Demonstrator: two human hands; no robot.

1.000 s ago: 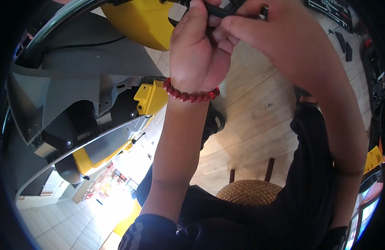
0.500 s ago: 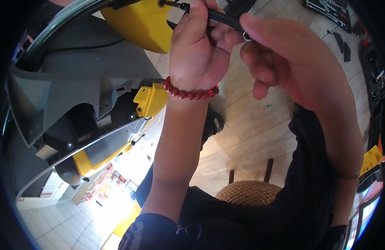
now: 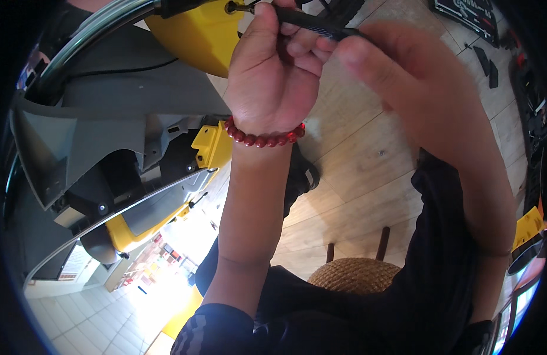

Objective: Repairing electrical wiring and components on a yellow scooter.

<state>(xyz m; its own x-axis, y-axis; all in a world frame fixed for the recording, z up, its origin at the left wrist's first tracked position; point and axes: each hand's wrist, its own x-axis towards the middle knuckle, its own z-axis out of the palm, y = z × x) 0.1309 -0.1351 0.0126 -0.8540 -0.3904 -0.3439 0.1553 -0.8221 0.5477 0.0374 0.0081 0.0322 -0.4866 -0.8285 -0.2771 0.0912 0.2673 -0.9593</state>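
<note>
A black-handled screwdriver point(image 3: 309, 22) lies slantwise at the top, its thin metal shaft reaching into a hole point(image 3: 231, 7) in a yellow panel point(image 3: 196, 35). My left hand point(image 3: 273, 77), with a red bead bracelet point(image 3: 267, 141) at the wrist, is closed round the front of the handle, thumb near the shaft. At the handle's rear end my right hand point(image 3: 403, 77) has its thumb and forefinger closed on it. Motion blurs the right fingers, and the palm hides some of them.
Dark grey body panels point(image 3: 102, 130) with a yellow bracket point(image 3: 211, 145) fill the left side. A woven stool point(image 3: 353, 275) is below on the wood floor point(image 3: 356, 177). An open tool case point(image 3: 465, 21) lies top right, near black strips point(image 3: 486, 65).
My right hand has rolled over the rear of the screwdriver, hiding the ring there. My left hand has moved slightly left, and the shaft still meets the yellow panel.
</note>
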